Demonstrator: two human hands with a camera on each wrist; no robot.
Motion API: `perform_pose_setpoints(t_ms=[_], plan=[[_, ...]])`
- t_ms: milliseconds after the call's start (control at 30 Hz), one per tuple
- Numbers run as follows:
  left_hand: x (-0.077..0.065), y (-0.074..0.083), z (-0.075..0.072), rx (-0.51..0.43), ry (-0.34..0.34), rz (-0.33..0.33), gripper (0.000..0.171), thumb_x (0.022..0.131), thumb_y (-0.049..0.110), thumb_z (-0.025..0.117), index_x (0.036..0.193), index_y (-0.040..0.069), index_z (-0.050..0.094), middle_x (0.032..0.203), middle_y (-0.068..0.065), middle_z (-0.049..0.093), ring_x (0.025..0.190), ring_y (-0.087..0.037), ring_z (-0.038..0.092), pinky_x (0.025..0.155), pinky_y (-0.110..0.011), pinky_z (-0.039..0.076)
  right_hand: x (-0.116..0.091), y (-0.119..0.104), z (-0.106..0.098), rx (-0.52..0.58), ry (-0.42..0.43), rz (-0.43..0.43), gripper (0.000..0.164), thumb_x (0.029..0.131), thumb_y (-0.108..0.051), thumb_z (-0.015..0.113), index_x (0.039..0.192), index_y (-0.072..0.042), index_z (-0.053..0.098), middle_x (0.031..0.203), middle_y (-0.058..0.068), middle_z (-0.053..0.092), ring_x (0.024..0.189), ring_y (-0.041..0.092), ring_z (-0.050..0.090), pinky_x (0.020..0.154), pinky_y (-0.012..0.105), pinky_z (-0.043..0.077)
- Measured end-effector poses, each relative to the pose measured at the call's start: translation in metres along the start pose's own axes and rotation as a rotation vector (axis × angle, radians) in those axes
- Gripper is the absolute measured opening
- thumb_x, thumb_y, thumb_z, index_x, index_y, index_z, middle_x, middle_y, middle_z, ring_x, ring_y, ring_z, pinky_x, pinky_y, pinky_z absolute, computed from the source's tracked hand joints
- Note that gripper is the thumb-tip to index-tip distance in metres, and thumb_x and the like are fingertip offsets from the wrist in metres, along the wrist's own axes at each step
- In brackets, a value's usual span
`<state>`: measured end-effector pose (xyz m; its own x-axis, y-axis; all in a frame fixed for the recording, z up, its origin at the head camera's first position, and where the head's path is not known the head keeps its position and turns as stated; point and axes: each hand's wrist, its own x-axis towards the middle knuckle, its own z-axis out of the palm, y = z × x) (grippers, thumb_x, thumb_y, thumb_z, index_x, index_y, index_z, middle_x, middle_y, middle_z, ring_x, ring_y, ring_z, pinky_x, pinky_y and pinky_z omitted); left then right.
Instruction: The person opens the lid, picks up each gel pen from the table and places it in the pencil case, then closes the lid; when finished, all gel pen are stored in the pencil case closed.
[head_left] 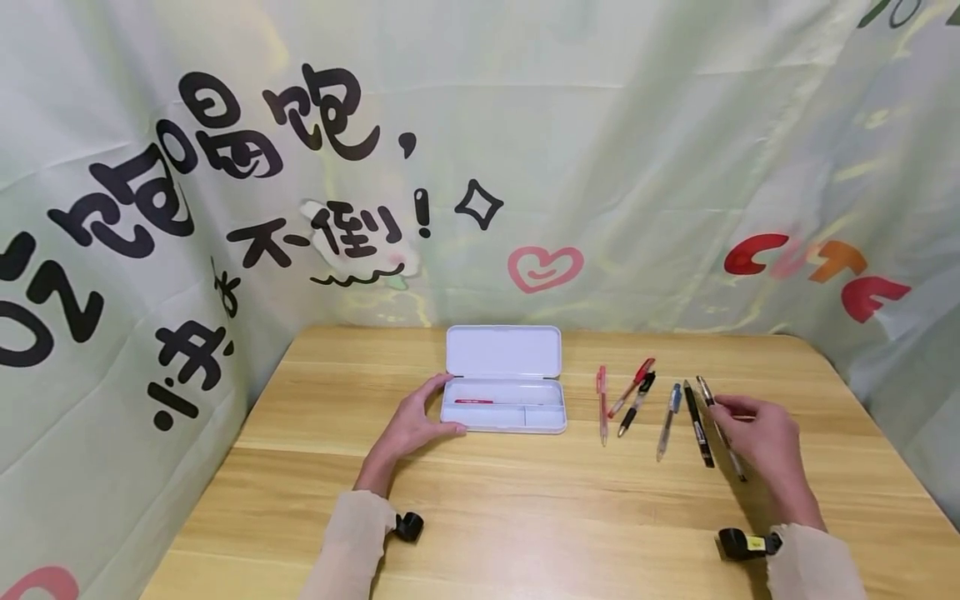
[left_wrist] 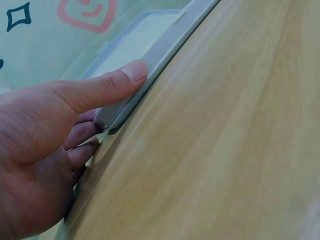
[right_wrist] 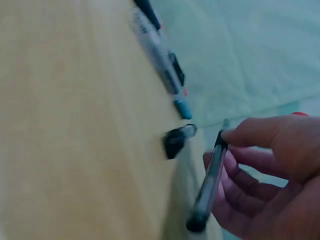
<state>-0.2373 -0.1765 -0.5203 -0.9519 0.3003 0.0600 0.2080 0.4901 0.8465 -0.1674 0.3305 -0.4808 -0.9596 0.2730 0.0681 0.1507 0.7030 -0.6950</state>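
A white pencil case (head_left: 503, 421) lies on the table with its lid (head_left: 503, 352) raised, and a thin red item (head_left: 474, 402) is inside. My left hand (head_left: 414, 427) grips the case's left end, its thumb along the front side in the left wrist view. On the right, my right hand (head_left: 765, 433) pinches a dark clear-barrelled pen (right_wrist: 210, 182) between thumb and fingers. Just left of it lies a black pen (head_left: 699, 423). A clear pen with a blue cap (head_left: 668, 422) is beside that one.
Between the case and the blue-capped pen lie a pink pen (head_left: 602, 406), a red-capped pen (head_left: 632, 387) and a black-and-clear pen (head_left: 637, 405). A printed cloth (head_left: 645, 167) hangs behind the wooden table (head_left: 525, 517) and along its sides.
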Motion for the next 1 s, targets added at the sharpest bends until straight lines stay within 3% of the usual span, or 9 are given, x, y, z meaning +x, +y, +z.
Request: perform_pose_setpoints(t_ms=[100,267,400,533,667,1000], plan=[[0.001,0.0,0.0,0.003,0.0,-0.001,0.095,0.074,0.031,0.095,0.154,0.016,0.046,0.162,-0.012,0.039,0.151,-0.035,0.028,0.121,-0.059,0.023,-0.001,-0.005,-0.002,0.135,-0.059,0.029,0.049,0.103,-0.031,0.063,0.132,0.009,0.063,0.112,0.025,0.07,0.074,0.001,0.063,0.059,0.024,0.055],[0.0,0.0,0.0,-0.004,0.003,-0.002,0.095,0.073,0.03,0.095,0.154,0.015,0.047,0.161,-0.012,0.04,0.151,-0.035,0.029,0.121,-0.059,0.024,-0.001,-0.017,0.003,0.253,-0.156,-0.029,0.046,0.108,-0.024,0.054,0.136,0.011,0.055,0.117,0.027,0.061,0.081,0.009,0.065,0.064,0.028,0.059],[-0.001,-0.001,0.001,-0.005,0.002,0.0,0.095,0.073,0.031,0.095,0.153,0.014,0.047,0.16,-0.012,0.041,0.151,-0.035,0.03,0.121,-0.058,0.024,-0.004,-0.031,0.012,0.279,-0.158,-0.105,0.041,0.109,-0.019,0.052,0.135,0.011,0.053,0.117,0.027,0.059,0.085,0.007,0.064,0.067,0.028,0.06],[-0.001,-0.001,0.001,-0.005,0.005,-0.002,0.096,0.072,0.031,0.096,0.154,0.016,0.047,0.161,-0.011,0.041,0.151,-0.034,0.03,0.121,-0.057,0.024,-0.006,-0.045,0.023,0.282,-0.176,-0.176,0.036,0.109,-0.018,0.053,0.134,0.007,0.054,0.11,0.026,0.063,0.081,0.013,0.062,0.063,0.03,0.055],[-0.001,-0.002,0.002,-0.021,-0.001,0.003,0.095,0.072,0.028,0.096,0.153,0.014,0.047,0.16,-0.012,0.042,0.15,-0.033,0.031,0.121,-0.055,0.025,-0.009,-0.058,0.035,0.291,-0.215,-0.208,0.033,0.109,-0.014,0.052,0.134,0.006,0.055,0.107,0.025,0.066,0.084,0.018,0.062,0.064,0.03,0.052],[0.0,-0.001,0.001,-0.021,-0.002,-0.016,0.096,0.072,0.029,0.096,0.154,0.017,0.047,0.164,-0.014,0.034,0.152,-0.034,0.027,0.122,-0.055,0.024,-0.012,-0.088,0.066,0.317,-0.305,-0.3,0.031,0.103,0.0,0.056,0.133,0.005,0.061,0.113,0.023,0.068,0.098,0.036,0.066,0.075,0.031,0.057]])
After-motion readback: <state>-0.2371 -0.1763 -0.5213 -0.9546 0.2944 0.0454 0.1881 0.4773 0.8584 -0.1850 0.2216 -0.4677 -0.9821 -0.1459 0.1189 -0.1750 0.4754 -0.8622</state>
